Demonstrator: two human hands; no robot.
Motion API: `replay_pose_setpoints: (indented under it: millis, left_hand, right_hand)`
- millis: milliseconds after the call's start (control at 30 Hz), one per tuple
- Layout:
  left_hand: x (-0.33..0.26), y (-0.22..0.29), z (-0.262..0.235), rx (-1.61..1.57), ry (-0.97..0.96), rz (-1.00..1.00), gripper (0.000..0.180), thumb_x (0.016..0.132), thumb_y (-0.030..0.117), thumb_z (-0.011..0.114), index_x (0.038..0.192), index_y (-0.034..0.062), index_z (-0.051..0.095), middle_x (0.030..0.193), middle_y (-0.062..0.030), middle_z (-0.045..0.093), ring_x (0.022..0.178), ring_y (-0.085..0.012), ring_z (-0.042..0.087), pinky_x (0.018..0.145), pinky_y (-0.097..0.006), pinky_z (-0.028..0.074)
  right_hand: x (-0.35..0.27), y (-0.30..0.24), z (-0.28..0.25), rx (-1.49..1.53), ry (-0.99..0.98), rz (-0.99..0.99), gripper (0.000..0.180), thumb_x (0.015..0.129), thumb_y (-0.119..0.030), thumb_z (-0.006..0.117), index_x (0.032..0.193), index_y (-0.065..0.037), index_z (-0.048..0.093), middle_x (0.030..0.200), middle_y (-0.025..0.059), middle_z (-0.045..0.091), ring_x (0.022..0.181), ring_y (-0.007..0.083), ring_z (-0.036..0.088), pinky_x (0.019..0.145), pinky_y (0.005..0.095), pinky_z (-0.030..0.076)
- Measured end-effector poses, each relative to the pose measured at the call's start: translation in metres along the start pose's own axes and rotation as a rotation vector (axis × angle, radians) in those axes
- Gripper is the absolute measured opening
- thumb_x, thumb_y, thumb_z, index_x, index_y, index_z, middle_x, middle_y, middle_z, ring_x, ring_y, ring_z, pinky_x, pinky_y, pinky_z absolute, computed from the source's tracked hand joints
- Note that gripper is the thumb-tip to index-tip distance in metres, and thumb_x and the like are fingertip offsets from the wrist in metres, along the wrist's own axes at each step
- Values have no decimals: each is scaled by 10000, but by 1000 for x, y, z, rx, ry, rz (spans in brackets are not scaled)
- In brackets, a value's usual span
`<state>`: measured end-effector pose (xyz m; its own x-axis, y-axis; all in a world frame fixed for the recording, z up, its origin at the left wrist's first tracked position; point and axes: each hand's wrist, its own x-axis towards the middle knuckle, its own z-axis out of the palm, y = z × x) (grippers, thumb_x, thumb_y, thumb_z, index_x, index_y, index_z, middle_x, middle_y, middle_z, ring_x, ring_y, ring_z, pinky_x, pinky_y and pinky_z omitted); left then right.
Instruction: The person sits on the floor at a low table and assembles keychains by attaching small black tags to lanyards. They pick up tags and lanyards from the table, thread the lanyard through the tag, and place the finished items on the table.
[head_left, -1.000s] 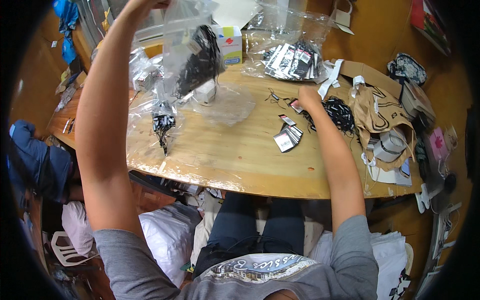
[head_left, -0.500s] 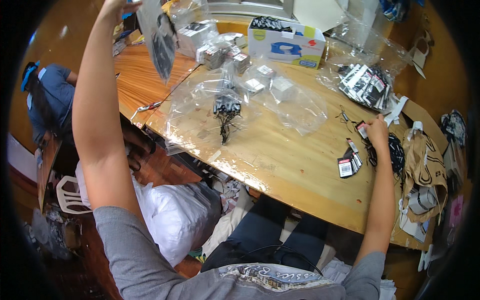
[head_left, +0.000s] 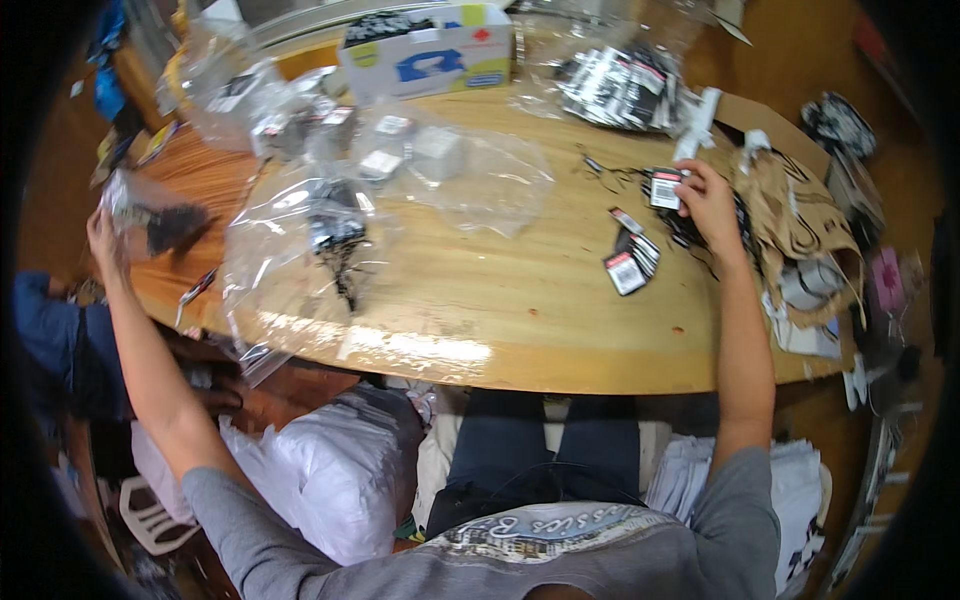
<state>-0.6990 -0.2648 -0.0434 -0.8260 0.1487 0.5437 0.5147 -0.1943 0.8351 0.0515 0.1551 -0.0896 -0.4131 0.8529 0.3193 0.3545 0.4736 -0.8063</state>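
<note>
Fingers of the right hand (head_left: 710, 200) pinch a tag (head_left: 663, 190) at right; left hand (head_left: 102, 240) grips a clear bag (head_left: 130, 195) at left.
Pinching only the tag's edge should help keep it free of the tangled black cords (head_left: 688, 234) beside it.

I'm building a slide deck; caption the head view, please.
Left hand holds a clear bag; right hand pinches a tag above the wooden table.

2 hands (head_left: 709, 205), 1 tag (head_left: 664, 190) showing in R one, 1 pile of tags (head_left: 626, 272) (no. unclear), min. 4 clear plastic bags (head_left: 508, 185), 1 box (head_left: 425, 65) w/ blue pic, 1 brown paper bag (head_left: 795, 215), 1 co-worker (head_left: 65, 335) in blue.
</note>
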Motion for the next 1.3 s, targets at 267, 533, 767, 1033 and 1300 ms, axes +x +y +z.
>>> replay_pose_setpoints:
  millis: [267, 533, 767, 1033, 1300]
  left_hand:
    - [-68, -2, 22, 358, -156, -485, 222, 789, 222, 540, 937, 67, 483, 985, -93, 561, 817, -123, 539, 522, -223, 395]
    - [-150, 122, 153, 645, 60, 506, 288, 780, 152, 538, 1005, -9, 461, 973, -121, 520, 907, -237, 499, 779, -311, 398]
    - [-401, 225, 289, 431, -705, 789, 433, 647, 0, 606, 1042, 45, 432, 1027, -135, 454, 985, -284, 424, 852, -361, 314]
    - [-512, 265, 354, 283, -1141, 840, 458, 592, 17, 614, 1014, 71, 445, 1026, -122, 430, 976, -305, 396, 776, -391, 323]
    - [-548, 269, 372, 191, -1137, 797, 398, 610, -15, 578, 983, 59, 460, 983, -123, 439, 933, -307, 402, 781, -397, 335]
  right_hand:
    - [-28, 14, 13, -34, -258, 144, 254, 708, 23, 512, 955, -21, 550, 730, 40, 534, 609, 96, 502, 551, 221, 432]
    - [-49, -6, 29, -303, -155, -218, 207, 704, -24, 536, 907, -28, 577, 866, 136, 529, 846, 256, 522, 733, 314, 413]
    - [-154, 12, -132, -492, 76, 280, 140, 721, -34, 517, 828, -7, 603, 802, 163, 583, 735, 288, 559, 673, 333, 428]
    - [-136, 84, -208, -753, 761, 181, 823, 511, -319, 745, 1203, -104, 353, 1227, 240, 274, 1136, 374, 285, 916, 415, 278]
    - [-105, 100, -219, -540, 716, 321, 946, 459, -383, 735, 1244, -101, 290, 1271, 279, 163, 1175, 419, 201, 957, 410, 246]
